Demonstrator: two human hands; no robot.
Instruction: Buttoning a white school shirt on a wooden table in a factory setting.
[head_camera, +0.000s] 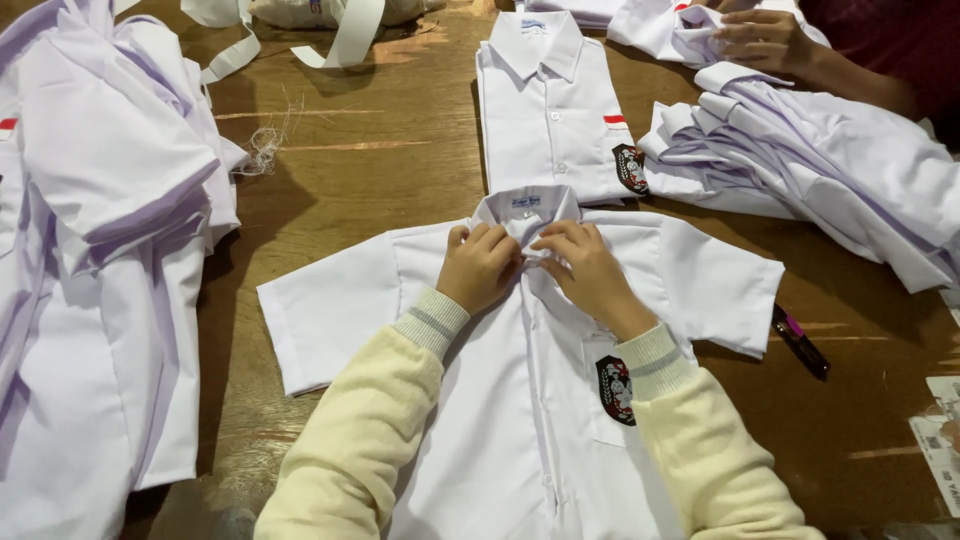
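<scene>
White short-sleeved shirt (520, 400) lies flat, front up, in the middle of the desk (380, 170), sleeves spread to either side, collar pointing away from the person. Dark badge on the chest pocket.

Left hand (480, 265) and right hand (585, 265) meet just below the collar, fingers curled and pinching the cloth of the front opening at the top button. Both hands closed on the shirt; the button itself is hidden under the fingers. Cream sweater sleeves cover both forearms.

Judgement on doing this step well: keep the two front edges aligned before closing, hold the collar points level, and pull the cloth lightly taut so no crease sets under the collar.

Outward: a second shirt (550, 110), folded and buttoned, lies just beyond the collar, nearly touching. To the right, a pile of folded shirts (820, 170), with another person's hand (765, 40) resting on cloth at the far edge. To the left, a loose heap of shirts (100, 250) hangs over the desk edge. A dark pen (800, 342) lies near the right sleeve. Loose thread scraps (265, 150) and white strips (345, 35) lie at the far side.

Containers: none in view; all shirts rest directly on the desk.
</scene>
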